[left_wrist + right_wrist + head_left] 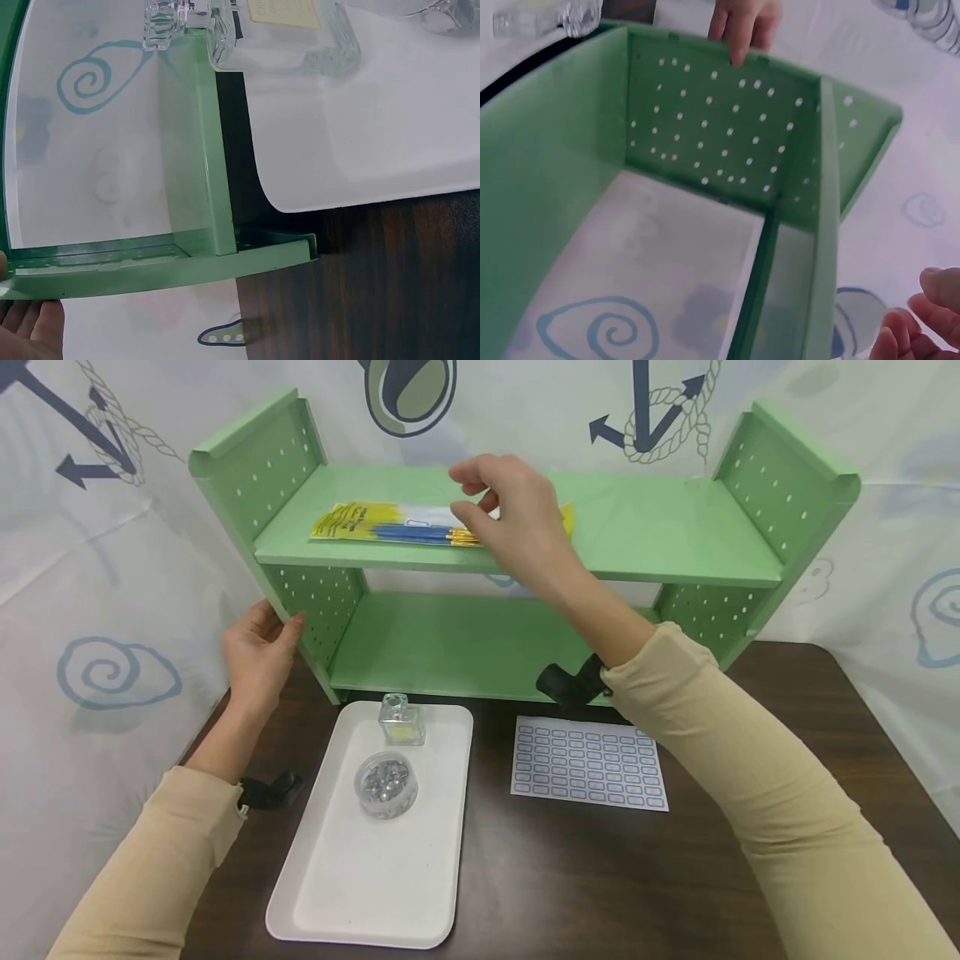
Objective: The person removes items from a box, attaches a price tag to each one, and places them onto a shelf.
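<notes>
A green two-tier shelf [660, 531] with perforated side panels stands at the back of the table. My left hand [258, 652] grips its left side panel, thumb at the front edge and fingers on the outer face; the right wrist view shows that hand [744, 21] at the panel's edge. Over the upper tier is my right hand [517, 514], fingers loosely bent and nothing between them in the right wrist view. Beneath it on that tier lies a flat yellow-and-clear packet [360, 521] of slim blue sticks with gold-coloured parts, partly hidden by the hand.
A white tray [367, 877] sits in front of the shelf. It bears a square glass bottle [401, 729] and a round clear container [386, 785] of shiny clear pieces. To the right, a sheet of small labels [588, 762] lies on the dark table [600, 885].
</notes>
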A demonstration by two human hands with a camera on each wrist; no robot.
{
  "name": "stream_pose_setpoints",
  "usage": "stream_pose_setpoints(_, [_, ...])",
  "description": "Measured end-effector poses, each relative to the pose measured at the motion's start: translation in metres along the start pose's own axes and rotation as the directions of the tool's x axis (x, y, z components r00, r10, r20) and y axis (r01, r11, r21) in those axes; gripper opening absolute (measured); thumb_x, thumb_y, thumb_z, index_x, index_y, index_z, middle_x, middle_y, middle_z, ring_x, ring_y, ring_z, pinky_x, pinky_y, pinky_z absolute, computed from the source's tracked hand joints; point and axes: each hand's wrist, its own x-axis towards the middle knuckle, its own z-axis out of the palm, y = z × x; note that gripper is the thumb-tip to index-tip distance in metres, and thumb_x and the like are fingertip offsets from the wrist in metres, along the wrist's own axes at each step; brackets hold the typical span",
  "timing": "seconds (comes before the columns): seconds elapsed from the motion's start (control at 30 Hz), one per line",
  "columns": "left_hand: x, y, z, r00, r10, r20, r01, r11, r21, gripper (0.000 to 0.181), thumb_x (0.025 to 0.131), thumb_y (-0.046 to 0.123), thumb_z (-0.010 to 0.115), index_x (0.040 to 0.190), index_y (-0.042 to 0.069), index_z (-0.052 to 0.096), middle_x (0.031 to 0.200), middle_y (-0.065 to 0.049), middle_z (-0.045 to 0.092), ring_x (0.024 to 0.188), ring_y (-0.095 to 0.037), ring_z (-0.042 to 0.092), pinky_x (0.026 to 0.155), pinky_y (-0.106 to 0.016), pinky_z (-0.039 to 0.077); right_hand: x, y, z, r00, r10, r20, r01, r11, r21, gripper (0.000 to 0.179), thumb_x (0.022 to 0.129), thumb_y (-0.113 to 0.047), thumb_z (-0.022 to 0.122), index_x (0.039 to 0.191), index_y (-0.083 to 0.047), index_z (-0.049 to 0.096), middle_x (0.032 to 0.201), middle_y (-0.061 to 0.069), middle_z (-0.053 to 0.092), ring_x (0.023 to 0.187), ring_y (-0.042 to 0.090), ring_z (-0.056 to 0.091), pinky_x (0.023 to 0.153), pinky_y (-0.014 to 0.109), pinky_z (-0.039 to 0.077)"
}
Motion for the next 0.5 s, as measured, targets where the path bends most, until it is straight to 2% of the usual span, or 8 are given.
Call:
stream_pose_setpoints(0.13, [-0.002,-0.003,-0.002,0.999,-0.024,0.036,0.025,0.999,-0.033,0.041,0.091,0.016,0.062,0.13,0.005,0.055,0.127,-0.017,0.058,0.107,-0.009,0.061,0.09,-0.018,0.048,-0.021,0.002,-0.001,0.998,-0.055,-0.036,0.058,0.994,0.096,0.03,0.091,-0.008,0.061,0.12,-0.002,0.061,0.11,0.012,0.061,0.089,0.018,0.059,0.077,0.023,0.049])
stream_pose_setpoints(0.33, [-0.011,-0.009,-0.011,0.995,-0.064,0.08,0.072,0.992,-0.101,0.051,0.089,0.013,0.063,0.137,0.006,0.046,0.136,-0.018,0.05,0.12,-0.018,0.055,0.093,-0.017,0.046,-0.049,0.007,0.004,0.996,-0.081,-0.041,0.087,0.983,0.159,0.029,0.088,-0.005,0.064,0.117,0.0,0.062,0.105,0.011,0.063,0.086,0.017,0.058,0.071,0.024,0.05])
stream_pose_setpoints(0.5, [-0.026,-0.018,-0.021,0.986,-0.127,0.105,0.135,0.988,-0.078,0.057,0.09,0.012,0.062,0.142,0.002,0.038,0.14,-0.02,0.045,0.125,-0.024,0.05,0.092,-0.012,0.044,-0.07,0.016,0.019,0.993,-0.114,-0.039,0.119,0.974,0.192,0.03,0.086,-0.004,0.067,0.115,0.0,0.063,0.102,0.012,0.065,0.084,0.019,0.061,0.071,0.026,0.051])
